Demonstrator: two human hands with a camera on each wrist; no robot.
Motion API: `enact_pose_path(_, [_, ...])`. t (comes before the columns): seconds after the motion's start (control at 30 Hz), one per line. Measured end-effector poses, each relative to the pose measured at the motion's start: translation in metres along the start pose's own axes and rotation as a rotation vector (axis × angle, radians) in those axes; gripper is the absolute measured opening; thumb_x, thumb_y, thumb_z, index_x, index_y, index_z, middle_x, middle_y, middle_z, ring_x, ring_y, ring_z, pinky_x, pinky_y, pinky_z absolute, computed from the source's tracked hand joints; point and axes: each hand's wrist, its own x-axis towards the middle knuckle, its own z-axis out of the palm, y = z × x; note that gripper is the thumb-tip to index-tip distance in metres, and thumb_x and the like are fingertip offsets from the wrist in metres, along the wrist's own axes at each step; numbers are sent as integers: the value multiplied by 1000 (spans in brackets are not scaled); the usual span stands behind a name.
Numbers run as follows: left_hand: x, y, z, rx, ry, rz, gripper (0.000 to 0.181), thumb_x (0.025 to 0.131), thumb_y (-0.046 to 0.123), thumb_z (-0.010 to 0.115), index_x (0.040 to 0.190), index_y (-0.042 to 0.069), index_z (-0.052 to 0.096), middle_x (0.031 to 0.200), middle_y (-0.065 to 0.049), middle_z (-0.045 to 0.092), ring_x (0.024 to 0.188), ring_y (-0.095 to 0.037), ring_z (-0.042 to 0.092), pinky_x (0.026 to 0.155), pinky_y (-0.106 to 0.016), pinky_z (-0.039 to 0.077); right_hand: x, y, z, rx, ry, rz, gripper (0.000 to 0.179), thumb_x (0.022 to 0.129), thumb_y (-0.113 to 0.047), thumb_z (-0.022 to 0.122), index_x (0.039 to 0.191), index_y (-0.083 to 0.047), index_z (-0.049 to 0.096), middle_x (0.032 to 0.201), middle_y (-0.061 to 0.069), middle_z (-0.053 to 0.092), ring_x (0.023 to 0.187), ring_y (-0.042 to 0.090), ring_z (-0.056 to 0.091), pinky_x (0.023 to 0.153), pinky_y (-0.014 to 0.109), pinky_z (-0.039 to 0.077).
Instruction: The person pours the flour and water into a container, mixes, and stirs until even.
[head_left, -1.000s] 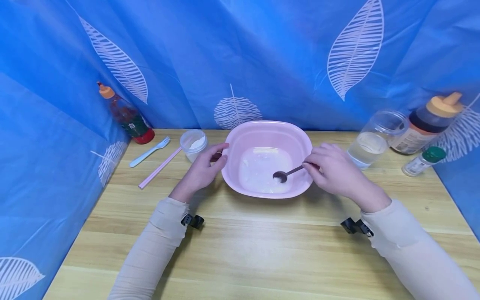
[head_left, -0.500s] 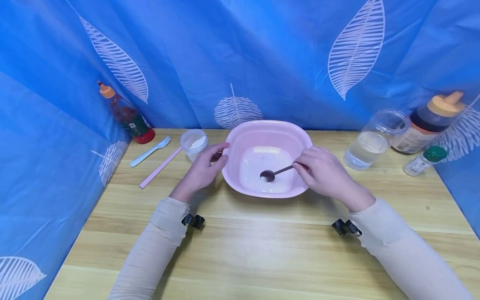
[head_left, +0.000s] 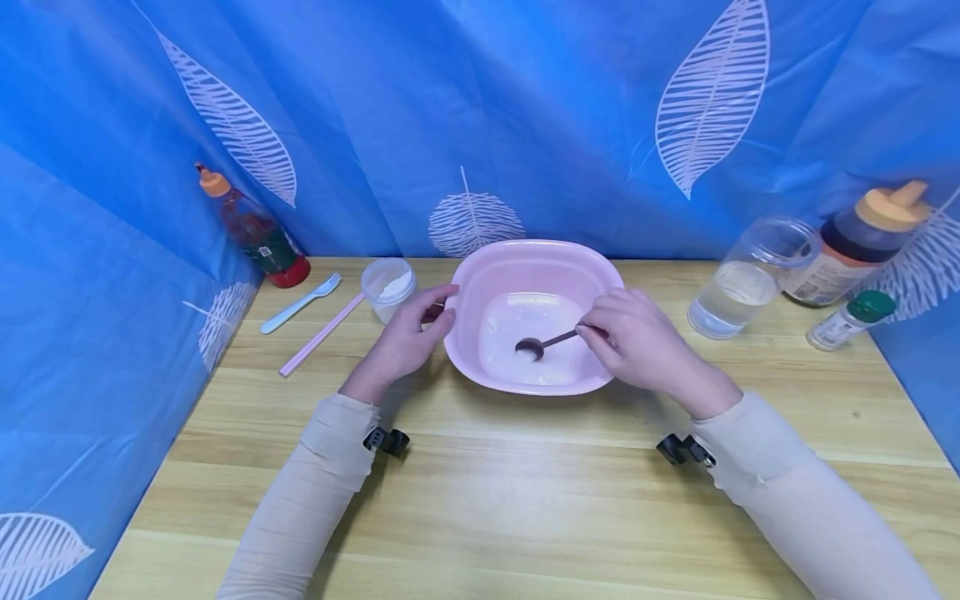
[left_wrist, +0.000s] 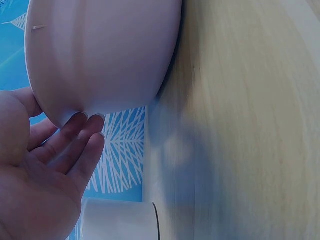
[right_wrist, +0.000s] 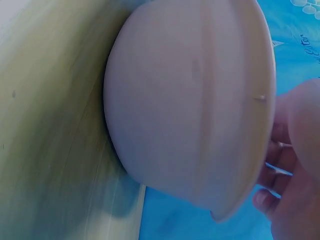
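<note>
A pink plastic basin [head_left: 540,250] stands on the table with a whitish wet layer on its floor. My left hand [head_left: 405,337] grips the basin's left rim; in the left wrist view the thumb lies at the edge and the fingertips [left_wrist: 95,122] touch the underside of the rim. Over the right rim, my right hand [head_left: 637,342] pinches the handle of a dark brown spoon [head_left: 531,348]. The spoon's bowl is low inside the basin, with some white stuff in it. In the right wrist view the basin wall [right_wrist: 165,100] hides the spoon.
Left of the basin are a jar of white powder [head_left: 388,287], a pink straw-like stick [head_left: 322,336], a light blue fork [head_left: 300,304] and a red sauce bottle [head_left: 262,233]. At right stand a clear cup of liquid [head_left: 731,292], a dark sauce bottle [head_left: 832,262] and a green-capped shaker [head_left: 851,321].
My right hand has moved left with the spoon, carrying its bowl from the basin's right side towards the middle. The left hand keeps its place on the rim.
</note>
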Motion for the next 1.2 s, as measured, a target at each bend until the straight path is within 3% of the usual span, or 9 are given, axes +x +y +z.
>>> enact_pose_path(0.17, [0,0,0,6,2,4,49,111,16,55,158,2,52,155,-21,57,133,-39,63,119,-54,50,4,-5,4,26,4,-32,12,100,-11,71,92,-7,79,83,4,69,87,26,59,86,46,46])
enact_pose_path(0.37, [1,0,2,-5,-3,0,49,111,16,56,157,1,52,154,-21,58,132,-39,64,119,-54,50,8,-1,6,-42,9,48,14,101,-11,71,95,-4,80,86,8,73,87,30,60,82,46,48])
enact_pose_path(0.67, [2,0,2,-2,-2,6,49,111,16,56,157,1,52,153,-22,58,132,-39,64,119,-54,50,0,13,-6,-115,50,137,17,101,-10,68,98,1,80,91,14,75,90,37,62,87,53,49])
enact_pose_path(1.0, [0,1,1,6,3,1,48,111,15,56,157,1,52,153,-22,58,132,-40,63,119,-54,50,-13,16,-25,-61,-27,52,8,97,-9,74,95,-7,82,94,8,78,90,30,60,83,45,42])
enact_pose_path(1.2, [-1,1,1,6,4,1,48,111,16,56,157,2,53,154,-21,58,133,-39,63,120,-54,50,-11,7,-21,24,-93,-12,7,99,-11,74,97,-11,80,94,3,76,94,26,60,82,42,40])
